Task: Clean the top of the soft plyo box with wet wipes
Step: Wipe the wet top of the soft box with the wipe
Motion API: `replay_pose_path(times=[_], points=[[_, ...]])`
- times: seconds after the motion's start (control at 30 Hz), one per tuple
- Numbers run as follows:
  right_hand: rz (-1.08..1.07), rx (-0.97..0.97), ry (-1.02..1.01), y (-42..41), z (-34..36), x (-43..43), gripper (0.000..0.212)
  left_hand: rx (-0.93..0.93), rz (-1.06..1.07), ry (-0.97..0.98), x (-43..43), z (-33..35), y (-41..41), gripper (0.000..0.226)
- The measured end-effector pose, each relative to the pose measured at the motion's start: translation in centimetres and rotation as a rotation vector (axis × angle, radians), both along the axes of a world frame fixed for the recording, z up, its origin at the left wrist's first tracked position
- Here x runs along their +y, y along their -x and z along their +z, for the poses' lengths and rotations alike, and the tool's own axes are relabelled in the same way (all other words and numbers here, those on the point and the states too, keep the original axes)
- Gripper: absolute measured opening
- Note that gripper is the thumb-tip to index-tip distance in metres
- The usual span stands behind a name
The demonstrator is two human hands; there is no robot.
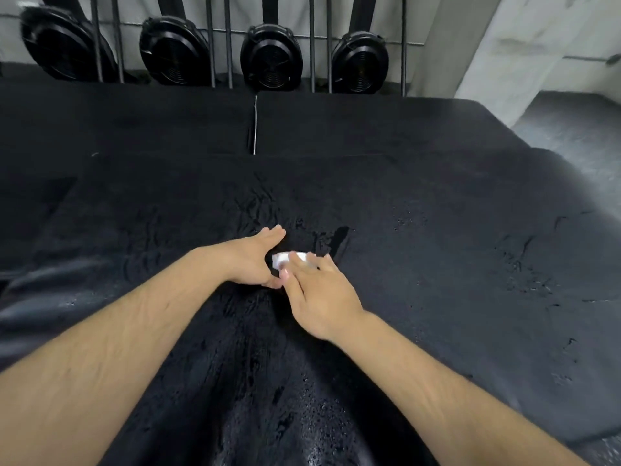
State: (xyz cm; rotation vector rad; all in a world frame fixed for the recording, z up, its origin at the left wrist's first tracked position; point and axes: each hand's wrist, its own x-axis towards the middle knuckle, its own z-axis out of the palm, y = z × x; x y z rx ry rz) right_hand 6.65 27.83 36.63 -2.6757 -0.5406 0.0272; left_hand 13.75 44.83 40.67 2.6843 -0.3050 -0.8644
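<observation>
The black soft plyo box [437, 270] carried one small white wet wipe [284, 258] near the middle of its top. The right hand [319, 297] pressed the wipe with straight fingers, and the left hand [255, 260] lay flat and relaxed just beside it. Four black round fan housings [271, 58] stood behind the box.

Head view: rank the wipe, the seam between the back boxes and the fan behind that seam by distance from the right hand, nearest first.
1. Wipe: touching, under the right hand fingertips.
2. Seam: farther back, slightly left.
3. Fan: farthest, beyond the seam at the rails.
</observation>
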Motion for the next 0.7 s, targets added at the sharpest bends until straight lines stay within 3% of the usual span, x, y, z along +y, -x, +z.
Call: replay_pose_path(times=[0.1,0.2,0.33,0.5,0.7], points=[[0.003,0.035,0.116,4.7,-0.8,-0.3,0.070,-0.036,-0.065,-0.046,-0.3,0.2,0.8,0.101],[-0.019,0.070,0.172,3.4,-1.3,-0.4,0.086,-0.129,-0.118,-0.107,-1.1,-0.1,1.9,0.091],[-0.063,0.073,0.173,1.5,-1.0,0.4,0.077,-0.206,-0.178,-0.157,-0.3,-0.6,3.3,0.077],[-0.011,0.053,0.168,7.1,-1.1,2.0,0.070,-0.070,-0.226,-0.121,0.8,-1.5,5.4,0.090],[-0.150,0.080,0.260,0.0,-1.1,-1.7,0.058,-0.053,-0.206,-0.155,0.2,-1.1,5.3,0.091]])
